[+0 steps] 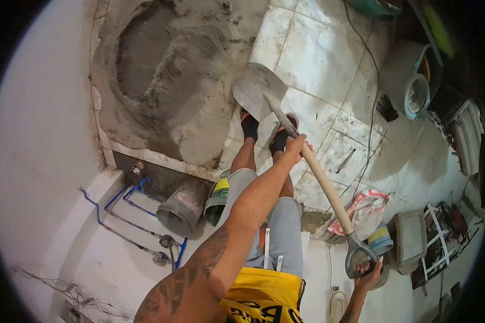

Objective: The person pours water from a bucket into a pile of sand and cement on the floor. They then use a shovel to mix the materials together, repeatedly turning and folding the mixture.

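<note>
I hold a shovel (328,185) slantwise in front of me. My left hand (298,148) is closed around the lower part of its wooden shaft, just above the metal socket. Down by my right side, my right hand (367,273) grips the dark D-shaped handle (357,252). The grey shovel blade (260,91) is by my feet, at the edge of a wet grey mortar heap (194,70), and looks bare. A hollow in the heap holds a pool of grayish water (143,54).
White tiles (323,48) cover the floor at right, crossed by a black cable (376,70). Buckets (182,207) and blue pipes (110,207) stand at left. At right are a sack (365,210), a dark glove (386,109) and a pale blue-rimmed fan-like object (416,96).
</note>
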Demonstrator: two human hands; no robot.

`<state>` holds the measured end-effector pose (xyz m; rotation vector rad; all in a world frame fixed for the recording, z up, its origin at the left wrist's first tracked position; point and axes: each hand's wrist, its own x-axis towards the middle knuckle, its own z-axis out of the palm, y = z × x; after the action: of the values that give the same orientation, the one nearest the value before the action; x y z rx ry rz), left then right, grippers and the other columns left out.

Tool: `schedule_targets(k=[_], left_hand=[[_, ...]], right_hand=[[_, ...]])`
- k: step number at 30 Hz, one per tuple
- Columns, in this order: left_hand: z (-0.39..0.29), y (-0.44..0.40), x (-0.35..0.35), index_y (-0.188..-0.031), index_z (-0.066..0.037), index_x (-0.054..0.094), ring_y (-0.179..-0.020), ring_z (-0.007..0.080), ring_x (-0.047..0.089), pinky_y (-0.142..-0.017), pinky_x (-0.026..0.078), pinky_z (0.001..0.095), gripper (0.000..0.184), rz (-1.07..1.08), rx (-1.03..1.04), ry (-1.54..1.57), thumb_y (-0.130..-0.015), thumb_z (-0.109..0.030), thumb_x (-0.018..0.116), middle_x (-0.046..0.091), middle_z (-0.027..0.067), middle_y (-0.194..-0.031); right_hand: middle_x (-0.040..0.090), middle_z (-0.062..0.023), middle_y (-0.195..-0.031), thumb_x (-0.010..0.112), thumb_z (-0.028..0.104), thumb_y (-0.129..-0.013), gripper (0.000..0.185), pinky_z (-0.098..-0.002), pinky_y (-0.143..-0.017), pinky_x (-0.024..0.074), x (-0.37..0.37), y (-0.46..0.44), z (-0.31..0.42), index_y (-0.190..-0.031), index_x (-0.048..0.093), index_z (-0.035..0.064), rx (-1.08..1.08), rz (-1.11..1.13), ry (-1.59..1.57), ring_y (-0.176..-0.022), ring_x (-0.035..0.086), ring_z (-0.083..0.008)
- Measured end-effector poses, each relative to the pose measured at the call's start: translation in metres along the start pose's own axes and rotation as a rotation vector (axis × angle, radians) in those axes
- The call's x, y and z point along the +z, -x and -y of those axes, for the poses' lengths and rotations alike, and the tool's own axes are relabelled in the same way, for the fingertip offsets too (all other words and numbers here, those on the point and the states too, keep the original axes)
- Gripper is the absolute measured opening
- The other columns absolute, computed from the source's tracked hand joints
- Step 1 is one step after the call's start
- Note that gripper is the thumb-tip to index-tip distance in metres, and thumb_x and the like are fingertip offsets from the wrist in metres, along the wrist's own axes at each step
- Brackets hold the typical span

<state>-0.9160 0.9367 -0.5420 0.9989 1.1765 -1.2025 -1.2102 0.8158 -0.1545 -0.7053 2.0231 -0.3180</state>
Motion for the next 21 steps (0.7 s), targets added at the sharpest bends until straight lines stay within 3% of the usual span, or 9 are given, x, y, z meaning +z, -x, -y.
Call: schedule_targets(k=[2, 6, 8, 10, 13, 16, 17, 21], left_hand=[[-0.002, -0.014, -0.012, -0.099, 0.002, 0.041, -0.060, 0.0272, 0.059, -0.053, 0.056, 0.0444, 0.030, 0.066, 0.017, 0.005, -0.083, -0.012, 0.063, 0.051, 0.0123, -0.078], [-0.038, -0.041, -0.037, -0.080, 0.004, 0.050, -0.053, 0.0270, 0.058, -0.050, 0.054, 0.0450, 0.022, 0.075, 0.197, -0.023, -0.084, -0.015, 0.062, 0.053, 0.0137, -0.064], [-0.081, -0.036, -0.049, -0.090, 0.000, 0.055, -0.049, 0.0239, 0.057, -0.053, 0.055, 0.0417, 0.015, -0.012, 0.125, -0.016, -0.082, -0.009, 0.063, 0.054, 0.0113, -0.066], [-0.126, -0.016, -0.055, -0.089, 0.000, 0.060, -0.053, 0.0225, 0.057, -0.052, 0.054, 0.0410, 0.012, -0.056, 0.280, -0.023, -0.084, -0.012, 0.061, 0.054, 0.0106, -0.067], [-0.169, -0.030, -0.081, -0.091, -0.002, 0.058, -0.056, 0.0215, 0.056, -0.054, 0.054, 0.0403, 0.013, -0.059, 0.268, -0.051, -0.085, -0.014, 0.060, 0.054, 0.0104, -0.069], [-0.173, -0.010, -0.073, -0.089, -0.004, 0.057, -0.057, 0.0209, 0.054, -0.055, 0.054, 0.0393, 0.012, -0.042, 0.294, -0.072, -0.086, -0.014, 0.060, 0.054, 0.0103, -0.070], [-0.174, 0.002, -0.065, -0.089, -0.003, 0.057, -0.057, 0.0212, 0.054, -0.055, 0.054, 0.0390, 0.012, -0.044, 0.282, -0.062, -0.086, -0.014, 0.060, 0.054, 0.0104, -0.069], [-0.190, 0.035, -0.045, -0.086, -0.002, 0.055, -0.056, 0.0229, 0.054, -0.055, 0.054, 0.0393, 0.014, -0.024, 0.274, -0.031, -0.085, -0.015, 0.061, 0.054, 0.0108, -0.069]], right_hand=[[0.036, 0.0022, -0.056, 0.057, 0.051, -0.089, 0.044, -0.0291, -0.047, 0.0301, 0.002, -0.019, -0.015, -0.070, 0.041, 0.0137, 0.020, 0.006, 0.008, -0.047, 0.032, -0.0119], [0.035, 0.0022, -0.057, 0.053, 0.043, -0.093, 0.035, -0.0292, -0.046, 0.0323, 0.040, -0.025, -0.025, -0.078, 0.048, 0.0119, 0.090, 0.142, -0.116, -0.045, 0.032, -0.0119], [0.037, 0.0014, -0.055, 0.053, 0.043, -0.093, 0.034, -0.0303, -0.046, 0.0337, 0.061, -0.024, -0.040, -0.082, 0.049, 0.0108, 0.030, 0.282, -0.071, -0.043, 0.033, -0.0128], [0.035, 0.0013, -0.053, 0.053, 0.043, -0.092, 0.034, -0.0309, -0.045, 0.0351, 0.096, -0.007, -0.044, -0.083, 0.048, 0.0106, 0.100, 0.311, -0.080, -0.042, 0.035, -0.0128], [0.037, 0.0014, -0.052, 0.054, 0.043, -0.092, 0.034, -0.0306, -0.043, 0.0349, 0.130, 0.029, -0.043, -0.087, 0.049, 0.0101, 0.081, 0.396, -0.099, -0.040, 0.035, -0.0124], [0.036, 0.0019, -0.051, 0.053, 0.044, -0.092, 0.034, -0.0289, -0.043, 0.0343, 0.128, 0.056, -0.025, -0.090, 0.051, 0.0092, 0.035, 0.400, -0.097, -0.039, 0.034, -0.0115], [0.035, 0.0021, -0.052, 0.053, 0.049, -0.090, 0.040, -0.0303, -0.046, 0.0329, 0.123, 0.062, -0.016, -0.078, 0.050, 0.0110, 0.027, 0.404, -0.058, -0.042, 0.034, -0.0120], [0.036, 0.0020, -0.052, 0.049, 0.047, -0.093, 0.038, -0.0290, -0.045, 0.0331, 0.119, 0.092, 0.015, -0.090, 0.052, 0.0091, -0.043, 0.495, -0.049, -0.042, 0.036, -0.0116]])
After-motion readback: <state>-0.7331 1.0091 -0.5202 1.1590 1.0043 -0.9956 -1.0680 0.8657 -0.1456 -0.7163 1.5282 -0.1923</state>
